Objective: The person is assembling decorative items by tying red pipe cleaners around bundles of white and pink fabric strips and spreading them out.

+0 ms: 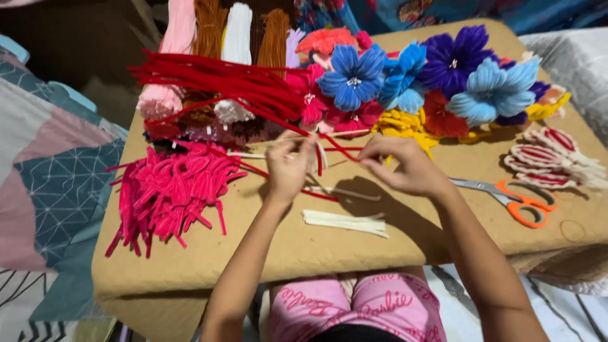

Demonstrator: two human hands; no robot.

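Left hand (288, 168): fingers pinched on a thin red fuzzy pipe cleaner (339, 149), held just above the brown cardboard board (304, 247). Right hand (408, 166): fingertips closed on the same stem's other end. Below the hands: flat bundle of white pipe cleaners (345, 221). Left: heap of bent pink pipe cleaner pieces (171, 190). Right: orange-handled scissors (516, 199). Behind: blue, purple and red pipe-cleaner flowers (405, 79).
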